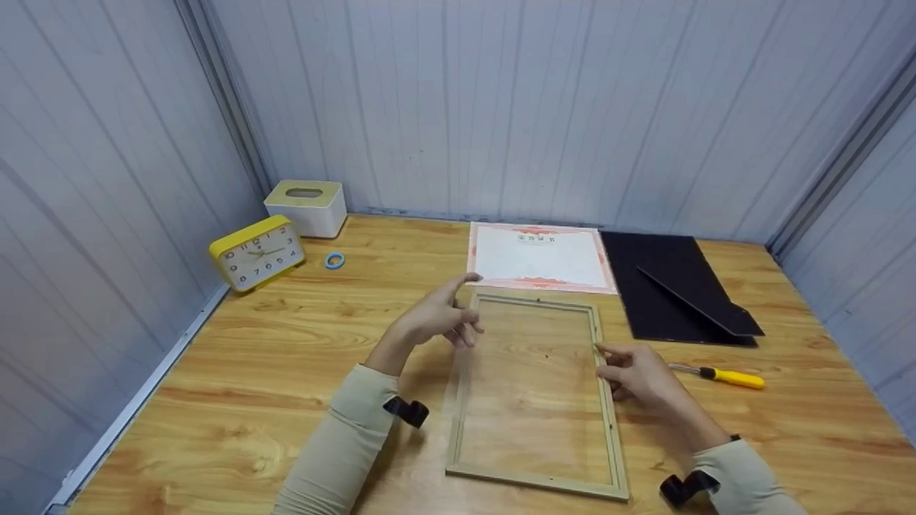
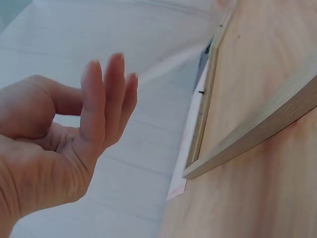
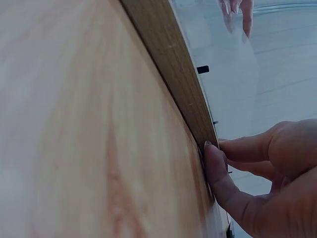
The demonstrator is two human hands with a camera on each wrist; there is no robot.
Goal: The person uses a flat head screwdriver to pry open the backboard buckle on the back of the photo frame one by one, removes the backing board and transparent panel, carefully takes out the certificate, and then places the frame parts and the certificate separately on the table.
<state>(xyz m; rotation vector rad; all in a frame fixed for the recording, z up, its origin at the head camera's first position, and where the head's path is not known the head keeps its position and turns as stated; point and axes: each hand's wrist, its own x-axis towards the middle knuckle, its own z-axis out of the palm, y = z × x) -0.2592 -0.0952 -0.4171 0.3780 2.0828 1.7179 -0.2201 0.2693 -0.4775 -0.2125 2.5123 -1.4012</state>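
A wooden picture frame [image 1: 537, 488] lies face down on the table, with small dark tabs along its inner edges. My right hand [image 1: 640, 373] pinches its right side between thumb and fingers, as the right wrist view shows closely. My left hand [image 1: 440, 315] is over the upper left side, index finger extended and the other fingers loosely bent. A clear sheet [image 2: 163, 29] is within the frame's area. Its edge shows faintly near my left fingertips [image 2: 117, 58]; whether they touch it is hard to tell.
Beyond the frame lies a red-bordered certificate [image 1: 540, 257], next to a black backing board [image 1: 658, 315] with a raised flap. A yellow-handled screwdriver [image 1: 737, 378] is at right. At back left are a yellow clock [image 1: 261, 254], a tissue box [image 1: 315, 214] and a blue tape ring [image 1: 334, 260].
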